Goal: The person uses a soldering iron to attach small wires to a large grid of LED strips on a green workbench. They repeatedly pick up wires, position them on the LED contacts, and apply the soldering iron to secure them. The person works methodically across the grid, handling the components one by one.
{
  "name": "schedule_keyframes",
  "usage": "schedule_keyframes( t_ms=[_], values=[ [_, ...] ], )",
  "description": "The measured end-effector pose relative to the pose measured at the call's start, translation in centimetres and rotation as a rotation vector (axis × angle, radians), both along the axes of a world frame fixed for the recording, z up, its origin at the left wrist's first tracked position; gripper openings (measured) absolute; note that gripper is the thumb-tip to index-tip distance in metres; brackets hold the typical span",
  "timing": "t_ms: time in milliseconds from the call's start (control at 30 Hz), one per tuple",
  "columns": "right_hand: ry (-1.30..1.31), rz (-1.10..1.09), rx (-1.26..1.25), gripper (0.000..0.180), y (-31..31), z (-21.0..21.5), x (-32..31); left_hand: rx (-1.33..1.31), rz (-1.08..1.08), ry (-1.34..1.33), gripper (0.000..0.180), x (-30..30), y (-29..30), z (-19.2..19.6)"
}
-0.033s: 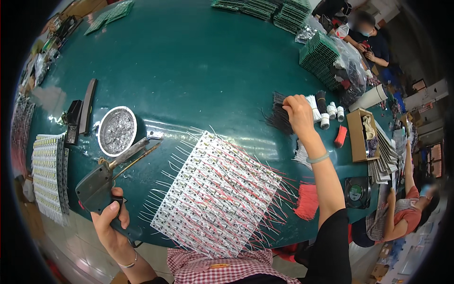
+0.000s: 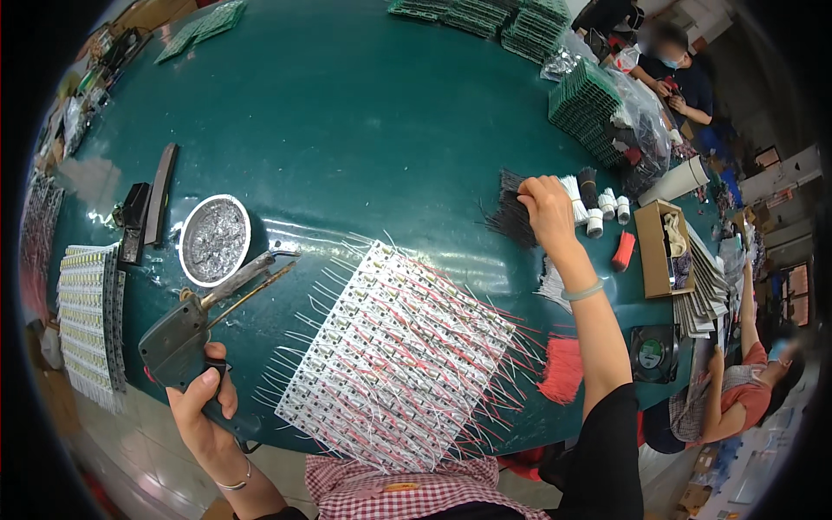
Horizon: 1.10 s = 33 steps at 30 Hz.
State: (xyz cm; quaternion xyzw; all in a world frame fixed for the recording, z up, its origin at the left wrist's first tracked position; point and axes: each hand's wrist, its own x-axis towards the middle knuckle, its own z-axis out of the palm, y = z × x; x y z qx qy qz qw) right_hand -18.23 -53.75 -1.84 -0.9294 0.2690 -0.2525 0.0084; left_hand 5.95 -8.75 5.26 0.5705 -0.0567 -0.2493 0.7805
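In my left hand (image 2: pixel 205 403) is a soldering gun (image 2: pixel 178 342), my fingers closed round its dark handle. Its tip (image 2: pixel 282 255) points up and right, over the table beside a white bowl (image 2: pixel 246 227) of silvery, crumpled-looking metal. My right hand (image 2: pixel 548 208) reaches to a pile of cut black wires (image 2: pixel 507 212), fingertips pinched together at its right edge. How many wires are between those fingers is hidden. Before me lies a slanted panel of white circuit boards (image 2: pixel 390 347), with red and white wires sticking out from both sides.
Red wires (image 2: pixel 562 371) and white wires (image 2: pixel 553 284) lie near my right forearm. Wire bundles (image 2: pixel 594 223), a cardboard box (image 2: pixel 659 276) and a small black fan (image 2: pixel 654 354) are at right. Green board stacks (image 2: pixel 582 108) stand far right. More white boards (image 2: pixel 87 316) sit left. Two people work at right.
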Motion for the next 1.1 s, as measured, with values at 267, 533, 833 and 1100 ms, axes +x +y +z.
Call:
schedule_keyframes(
  t_ms=[267,533,833,1100],
  values=[
    [-0.010,-0.035,-0.050,0.011,0.3,-0.5,-0.8,0.042,-0.023,-0.014,0.045,-0.7,-1.6,0.6],
    [0.041,-0.032,-0.114,0.011,1.4,1.2,-0.8,0.050,0.057,0.007,0.052,-0.5,-1.4,-0.6],
    [0.322,0.143,-0.182,0.011,4.6,4.9,1.4,0.052,-0.045,0.002,0.056,0.3,-0.9,-0.8],
    [0.835,0.197,-0.291,0.011,9.6,4.1,7.1,-0.015,-0.064,-0.043,0.060,-1.6,-4.2,1.8]
  ],
)
